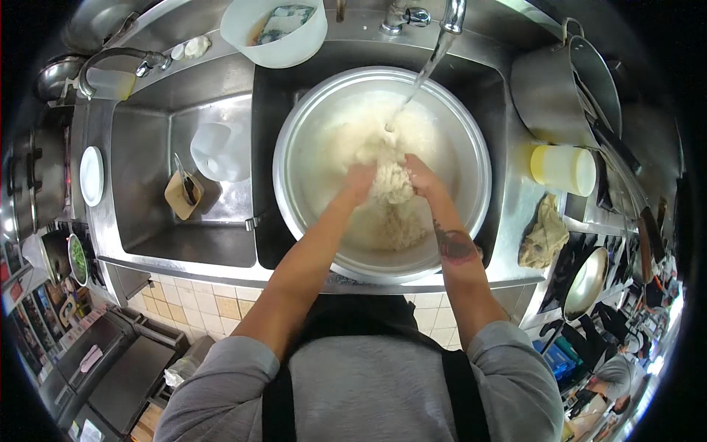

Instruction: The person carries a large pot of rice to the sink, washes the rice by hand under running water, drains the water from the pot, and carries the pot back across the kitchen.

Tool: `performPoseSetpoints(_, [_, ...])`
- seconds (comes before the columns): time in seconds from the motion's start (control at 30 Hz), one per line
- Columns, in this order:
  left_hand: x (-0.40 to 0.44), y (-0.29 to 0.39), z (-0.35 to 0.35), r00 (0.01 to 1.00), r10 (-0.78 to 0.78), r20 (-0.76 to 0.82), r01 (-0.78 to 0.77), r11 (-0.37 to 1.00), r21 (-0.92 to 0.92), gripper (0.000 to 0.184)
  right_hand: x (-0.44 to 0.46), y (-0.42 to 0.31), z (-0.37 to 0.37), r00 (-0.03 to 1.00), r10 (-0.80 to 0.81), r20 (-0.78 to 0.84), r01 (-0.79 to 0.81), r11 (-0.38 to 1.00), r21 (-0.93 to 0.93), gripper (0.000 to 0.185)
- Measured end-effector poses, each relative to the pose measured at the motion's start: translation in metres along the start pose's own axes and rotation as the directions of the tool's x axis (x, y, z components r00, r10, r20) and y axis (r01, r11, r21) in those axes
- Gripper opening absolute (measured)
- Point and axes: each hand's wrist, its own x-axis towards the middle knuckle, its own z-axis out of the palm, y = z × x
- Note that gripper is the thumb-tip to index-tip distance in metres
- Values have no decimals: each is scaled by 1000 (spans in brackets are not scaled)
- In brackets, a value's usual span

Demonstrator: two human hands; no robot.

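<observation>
A wide metal bowl (289, 199) stands in the right sink basin, filled with cloudy white water. Between my two hands, a clump of wet rice (394, 184) is cupped at the middle of the bowl. My left hand (359, 181) closes on the clump from the left, its fingers partly under the milky water. From the right, my right hand (420, 175) curls around the same rice. More rice shows under the water just below the hands. A stream of water (426, 72) runs from the faucet (452, 18) into the bowl, just beyond my hands.
The left basin (147, 214) holds a translucent plastic jug (219, 151) and a tan scraper-like piece (183, 195). A white tub (274, 55) sits behind. On the right are a large pot (541, 88), a yellowish container (563, 169) and a crumpled cloth (545, 232). A person (615, 376) is at far right.
</observation>
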Motion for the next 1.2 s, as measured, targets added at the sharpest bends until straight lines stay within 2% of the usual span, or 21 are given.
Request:
performPoseSetpoints(0.07, [0, 12, -33, 996, -30, 85, 14, 984, 180, 32, 8, -7, 4, 961, -199, -193, 188, 979, -78, 27])
performPoseSetpoints(0.1, [2, 19, -44, 929, -293, -225, 245, 944, -220, 31, 15, -7, 2, 962, -198, -189, 186, 979, -79, 27])
performPoseSetpoints(0.13, [5, 21, -51, 704, -603, -376, 288, 726, -624, 30, 22, -7, 0, 925, -229, -304, 147, 952, -270, 28])
performPoseSetpoints(0.2, [14, 6, -65, 736, -513, -442, 196, 786, -586, 32, 28, -13, -6, 871, -278, -406, 77, 892, -445, 28])
performPoseSetpoints(0.27, [21, -17, -71, 757, -420, -500, 103, 833, -543, 34, 24, -30, -14, 831, -402, -383, -16, 673, -740, 29])
performPoseSetpoints(0.3, [24, -31, -67, 773, -302, -557, 66, 913, -403, 36, 35, -14, -30, 627, -727, -279, 25, 377, -926, 28])
performPoseSetpoints(0.33, [27, -47, -59, 785, -175, -595, 25, 967, -252, 37, 33, -16, -44, 630, -724, -279, 26, 378, -925, 28])
performPoseSetpoints(0.4, [27, -63, -46, 804, -181, -567, -6, 950, -312, 40, 29, -17, -64, 527, -836, -152, 144, 264, -954, 33])
performPoseSetpoints(0.47, [21, -62, -39, 858, -392, -332, 233, 873, -428, 44, 32, 5, -66, 530, -819, -218, 129, 332, -935, 37])
performPoseSetpoints(0.5, [19, -59, -36, 858, -392, -333, 233, 873, -428, 44, 42, 29, -70, 633, -671, -386, 443, 723, -530, 37])
performPoseSetpoints(0.6, [13, -39, -25, 823, -531, -204, 397, 793, -461, 48, 67, 72, -74, 820, -254, -513, 383, 910, 162, 36])
performPoseSetpoints(0.67, [7, -13, -12, 780, -577, -243, -103, 264, -959, 50, 49, 59, -17, 625, -489, -609, 516, 844, -148, 37])
performPoseSetpoints(0.77, [10, 16, 2, 638, -748, -186, -69, 185, -980, 47, 62, 69, 17, 690, -436, -577, 667, 693, 274, 38])
performPoseSetpoints(0.8, [11, 15, 3, 637, -748, -186, -71, 184, -980, 47, 61, 66, 28, 690, -438, -576, 667, 694, 272, 38])
performPoseSetpoints(0.87, [12, 12, 4, 682, -709, 178, 74, -175, -982, 45, 47, 47, 49, 810, -185, -557, 410, 857, 312, 40])
performPoseSetpoints(0.97, [8, 21, -4, 755, -654, 42, -141, -225, -964, 37, 30, 21, 60, 853, -269, -446, 462, 788, 407, 36])
performPoseSetpoints(1.0, [11, 19, -2, 757, -652, 42, -140, -225, -964, 37, 35, 25, 53, 852, -270, -448, 463, 788, 406, 36])
performPoseSetpoints(1.07, [17, 15, 4, 774, -633, 18, -94, -142, -985, 31, 48, 39, 32, 832, -432, -348, 450, 892, -31, 37])
performPoseSetpoints(1.1, [13, 19, -1, 773, -634, 20, -94, -146, -985, 31, 40, 29, 35, 834, -430, -347, 447, 894, -33, 37])
performPoseSetpoints(1.17, [2, 28, -20, 673, -703, -230, 337, 568, -751, 22, 17, -8, 48, 764, -240, -600, 17, 936, -352, 29])
performPoseSetpoints(1.2, [1, 26, -19, 673, -704, -229, 337, 567, -751, 22, 29, 10, 41, 764, -239, -600, 17, 936, -352, 29])
